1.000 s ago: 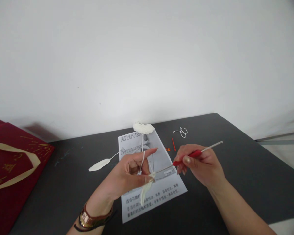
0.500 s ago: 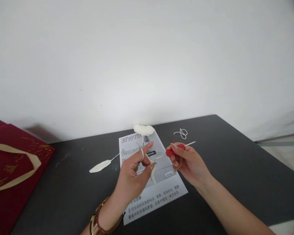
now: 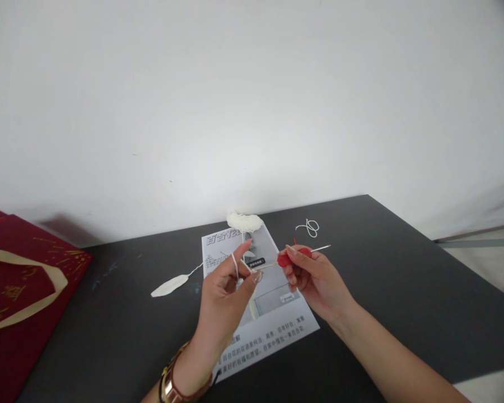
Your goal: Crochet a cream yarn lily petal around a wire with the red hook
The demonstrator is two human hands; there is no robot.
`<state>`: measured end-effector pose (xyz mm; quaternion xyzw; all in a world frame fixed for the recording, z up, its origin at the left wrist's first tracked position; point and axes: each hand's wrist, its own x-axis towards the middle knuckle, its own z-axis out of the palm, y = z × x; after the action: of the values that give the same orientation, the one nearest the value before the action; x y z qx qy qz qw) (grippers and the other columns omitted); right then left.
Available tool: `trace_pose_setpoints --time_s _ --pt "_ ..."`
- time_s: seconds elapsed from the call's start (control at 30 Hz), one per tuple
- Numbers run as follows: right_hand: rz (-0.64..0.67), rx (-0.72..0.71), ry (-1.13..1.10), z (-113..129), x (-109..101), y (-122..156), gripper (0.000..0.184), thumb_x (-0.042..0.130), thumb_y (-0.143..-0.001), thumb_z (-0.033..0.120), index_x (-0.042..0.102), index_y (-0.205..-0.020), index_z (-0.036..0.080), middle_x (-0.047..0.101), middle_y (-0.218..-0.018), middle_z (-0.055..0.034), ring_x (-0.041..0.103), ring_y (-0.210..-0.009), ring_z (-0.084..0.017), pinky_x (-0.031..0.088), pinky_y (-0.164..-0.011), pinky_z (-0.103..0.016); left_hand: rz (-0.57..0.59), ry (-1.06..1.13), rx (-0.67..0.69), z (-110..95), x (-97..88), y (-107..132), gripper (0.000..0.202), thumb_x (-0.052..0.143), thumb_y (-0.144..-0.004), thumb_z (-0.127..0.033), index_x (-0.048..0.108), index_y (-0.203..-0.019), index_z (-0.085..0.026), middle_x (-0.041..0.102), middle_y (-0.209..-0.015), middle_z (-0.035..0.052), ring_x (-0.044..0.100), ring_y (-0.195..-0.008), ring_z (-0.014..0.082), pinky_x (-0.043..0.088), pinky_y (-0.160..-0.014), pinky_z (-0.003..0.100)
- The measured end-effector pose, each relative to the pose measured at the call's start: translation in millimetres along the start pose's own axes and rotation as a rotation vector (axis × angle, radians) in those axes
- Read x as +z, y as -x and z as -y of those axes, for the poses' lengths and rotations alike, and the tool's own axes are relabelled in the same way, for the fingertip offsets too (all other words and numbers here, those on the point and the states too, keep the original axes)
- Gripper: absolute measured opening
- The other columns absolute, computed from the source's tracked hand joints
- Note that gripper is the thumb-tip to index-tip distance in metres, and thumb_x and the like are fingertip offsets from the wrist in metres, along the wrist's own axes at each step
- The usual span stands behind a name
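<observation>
My left hand [image 3: 227, 291] pinches a small strip of white crochet work [image 3: 252, 302] between thumb and fingers, and its lower end hangs down over the paper. White yarn loops round the left index finger and runs back to a loose bundle of white yarn [image 3: 244, 222]. In my right hand [image 3: 319, 280] is a crochet hook with a red handle [image 3: 294, 256]. Its thin metal shaft reaches left to the work at my left fingertips, where fingers partly hide the stitches. A second metal tip sticks out to the right.
Beneath my hands lies a printed sheet [image 3: 273, 341] on the dark table [image 3: 386, 291]. A finished-looking white leaf-shaped piece [image 3: 170, 285] with a yarn tail is at left, a short coil of white yarn [image 3: 312, 228] at back right. A red gift bag [image 3: 29, 291] stands far left; behind is a white wall.
My left index finger has bent lower and my left hand has shifted slightly left. My right hand has moved a little left with the hook.
</observation>
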<state>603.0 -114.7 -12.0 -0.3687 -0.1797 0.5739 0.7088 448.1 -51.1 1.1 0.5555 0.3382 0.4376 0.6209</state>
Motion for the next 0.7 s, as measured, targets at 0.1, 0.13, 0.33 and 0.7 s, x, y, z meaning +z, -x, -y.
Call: trace_pose_setpoints --time_s 0.1,0.13,0.33,0.7 --pt "-0.009 0.051 -0.017 -2 0 0 0.020 0.071 -0.077 0.030 0.070 -0.076 0.010 0.064 -0.054 0.0005 0.055 -0.041 -0.005 0.048 -0.040 -0.013 -0.008 0.041 -0.040 1 2.4 -1 0.036 0.079 -0.061 -0.016 0.073 -0.096 -0.019 0.064 -0.071 0.0001 0.057 -0.065 0.0132 0.044 -0.068 0.026" --pt "-0.014 0.059 -0.019 -2 1 1 0.020 0.072 -0.076 0.030 0.070 -0.076 0.010 0.065 -0.054 0.0003 0.055 -0.041 -0.005 0.048 -0.040 -0.013 -0.012 0.055 -0.050 2 3.8 -1 0.036 0.079 -0.061 -0.016 0.073 -0.096 -0.019 0.064 -0.069 -0.0004 0.057 -0.064 0.0128 0.044 -0.068 0.026" --pt "-0.038 0.030 -0.026 -3 3 2 0.021 0.073 -0.075 0.031 0.070 -0.077 0.011 0.065 -0.056 0.0000 0.057 -0.043 -0.005 0.049 -0.041 -0.013 -0.087 0.165 -0.069 14 15.2 4 0.047 0.079 -0.063 -0.015 0.070 -0.107 -0.027 0.056 -0.063 -0.0057 0.053 -0.062 0.0091 0.044 -0.072 0.025" --pt "-0.078 -0.400 0.354 -13 13 14 0.010 0.072 -0.075 0.027 0.074 -0.081 0.018 0.069 -0.060 -0.0017 0.061 -0.051 -0.012 0.052 -0.051 -0.023 -0.138 0.209 -0.103 22 24.2 10 0.057 0.075 -0.070 -0.020 0.058 -0.124 -0.030 0.059 -0.067 -0.0061 0.054 -0.068 0.0084 0.042 -0.076 0.025"
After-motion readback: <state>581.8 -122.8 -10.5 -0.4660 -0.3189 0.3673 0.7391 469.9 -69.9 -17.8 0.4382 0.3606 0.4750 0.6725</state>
